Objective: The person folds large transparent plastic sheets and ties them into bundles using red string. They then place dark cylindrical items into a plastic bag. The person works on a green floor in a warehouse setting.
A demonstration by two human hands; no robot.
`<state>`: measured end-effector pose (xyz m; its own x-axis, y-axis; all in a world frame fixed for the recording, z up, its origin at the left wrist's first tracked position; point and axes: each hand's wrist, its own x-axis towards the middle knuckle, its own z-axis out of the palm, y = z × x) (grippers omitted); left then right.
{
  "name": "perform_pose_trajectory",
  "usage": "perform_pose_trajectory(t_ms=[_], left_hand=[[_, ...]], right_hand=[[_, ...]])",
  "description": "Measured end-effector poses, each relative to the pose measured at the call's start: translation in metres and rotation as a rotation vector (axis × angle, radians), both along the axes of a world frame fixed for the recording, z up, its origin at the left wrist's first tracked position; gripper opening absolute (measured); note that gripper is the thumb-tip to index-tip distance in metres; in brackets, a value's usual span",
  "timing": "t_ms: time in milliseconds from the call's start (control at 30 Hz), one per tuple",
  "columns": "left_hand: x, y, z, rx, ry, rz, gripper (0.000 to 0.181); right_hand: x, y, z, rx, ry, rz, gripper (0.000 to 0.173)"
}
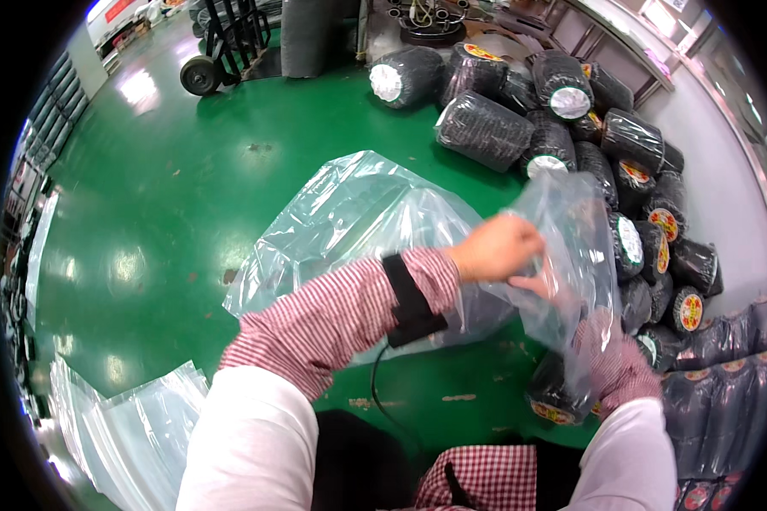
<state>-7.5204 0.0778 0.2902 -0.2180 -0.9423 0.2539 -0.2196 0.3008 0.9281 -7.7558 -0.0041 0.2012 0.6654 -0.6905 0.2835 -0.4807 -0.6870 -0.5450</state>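
A large clear plastic bag [358, 211] spreads over the green floor before me, its right part lifted and crumpled about my hands. My left hand [502, 248] is closed on the lifted film, fingers curled and slightly blurred. Behind the film is my right hand [550, 287], blurred through the plastic, its fingers pointing left towards my left hand. Whether the right fingers grip the film cannot be seen clearly. Both forearms wear red-and-white checked sleeve covers, and a black strap [412, 297] circles the left one. Beneath the raised film, near my right forearm, lies a film-wrapped dark roll [556, 389].
Several film-wrapped dark rolls [486, 131] with round labels are heaped at the right. Bagged rolls [716, 396] are stacked at lower right. Flat clear plastic bags [134, 434] lie at lower left. A hand truck [220, 57] stands at the back. A black cable [376, 383] hangs below my left forearm.
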Motion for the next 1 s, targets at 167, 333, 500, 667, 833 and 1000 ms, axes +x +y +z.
perform_pose_trajectory(t_ms=[167, 333, 500, 667, 833, 1000], left_hand=[[-0.028, -0.004, -0.031, -0.030, -0.370, 0.063, 0.071], [-0.042, -0.055, -0.102, -0.103, -0.787, 0.248, 0.093], [-0.089, -0.047, -0.128, 0.114, -0.785, -0.273, 0.026], [-0.182, 0.036, -0.101, 0.046, -0.112, -0.458, 0.021], [-0.214, 0.105, -0.024, 0.250, 0.420, -0.749, 0.026], [-0.158, 0.105, -0.007, -0.079, 0.306, -0.601, 0.066]], right_hand=[[0.010, -0.006, -0.044, 0.493, -0.124, -0.298, 0.084], [0.028, 0.008, -0.069, 0.774, -0.022, -0.091, 0.084], [0.007, 0.096, -0.119, 0.918, -0.192, -0.172, 0.088], [0.091, 0.163, -0.073, 0.525, -0.064, -0.162, 0.083], [0.172, 0.098, 0.005, 0.596, 0.111, -0.216, 0.088], [0.160, 0.048, -0.027, 0.538, 0.073, -0.276, 0.085]])
